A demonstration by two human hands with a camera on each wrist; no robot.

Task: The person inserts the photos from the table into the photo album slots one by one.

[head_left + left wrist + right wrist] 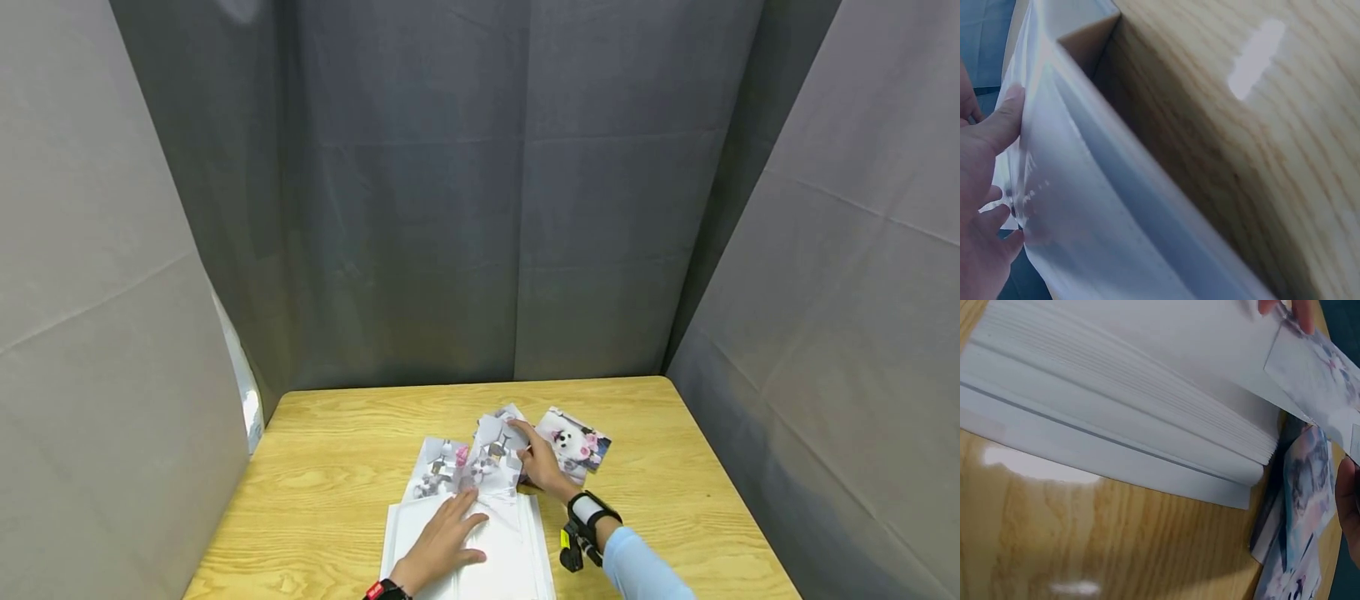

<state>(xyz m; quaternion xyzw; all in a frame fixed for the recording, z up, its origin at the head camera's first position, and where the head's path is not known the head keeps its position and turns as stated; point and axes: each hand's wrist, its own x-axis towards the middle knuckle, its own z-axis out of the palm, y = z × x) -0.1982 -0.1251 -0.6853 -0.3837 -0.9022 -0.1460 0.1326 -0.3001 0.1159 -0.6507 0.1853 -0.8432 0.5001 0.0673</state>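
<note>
A thick photo album (534,542) with white pages lies open at the front of the table. My left hand (441,537) rests on its page with fingers spread, fingertips at the page's upper edge. A grey-and-white photo (491,446) sticks out past that edge, its lower end overlapping the clear page. My right hand (543,462) pinches this photo by its upper right edge. In the right wrist view, the photo (1316,375) slants across the page end, with left fingertips (1302,314) on its near end and the right hand (1349,512) at the far end.
Another grey photo with a pink spot (435,467) lies left of the held one. On the right lies a photo of a white dog with pink flowers (573,442), with more prints under the right hand. Grey curtains (420,208) enclose the wooden table (315,492).
</note>
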